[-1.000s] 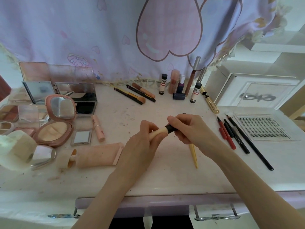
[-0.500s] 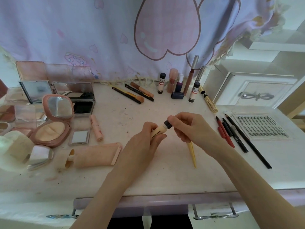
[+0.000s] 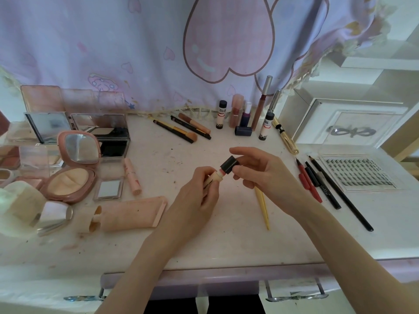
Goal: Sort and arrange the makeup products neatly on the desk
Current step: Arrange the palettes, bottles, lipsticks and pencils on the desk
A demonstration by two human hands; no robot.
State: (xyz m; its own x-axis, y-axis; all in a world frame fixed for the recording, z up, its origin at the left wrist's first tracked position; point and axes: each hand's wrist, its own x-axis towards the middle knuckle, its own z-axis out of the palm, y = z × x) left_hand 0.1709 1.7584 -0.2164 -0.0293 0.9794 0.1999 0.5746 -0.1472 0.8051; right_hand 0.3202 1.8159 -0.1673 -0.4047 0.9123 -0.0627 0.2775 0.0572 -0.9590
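Nearest you, the desk (image 3: 226, 250) edge runs across the view, with drawer handles just below it. Your left hand (image 3: 197, 200) curls round a cream tube (image 3: 212, 181), held above the middle of the desk and tilted up to the right. Your right hand (image 3: 260, 175) pinches the tube's black cap (image 3: 229, 165) between thumb and fingers; the cap sits at the tube's pink neck, and you cannot tell whether it is seated or loose. Under your right wrist a yellow stick (image 3: 263, 207) lies on the desk.

To the near left lies a pink squeeze tube (image 3: 131, 214), and beside it a capped jar (image 3: 52, 217). Just beyond are an open round compact (image 3: 70, 175), a small mirror case (image 3: 108, 189) and a pink lipstick (image 3: 132, 177). To the right lie a red pen (image 3: 308, 181) and two black pencils (image 3: 340, 193), next to a lash tray (image 3: 360, 173).

Farther off, open palettes (image 3: 99, 132) stand at the left. At the far middle lie brushes (image 3: 183, 131), and right of them small bottles (image 3: 242, 114) stand upright in a cluster, with a gold tube (image 3: 286, 141) lying beside them. A heart-print curtain (image 3: 204, 41) hangs behind.
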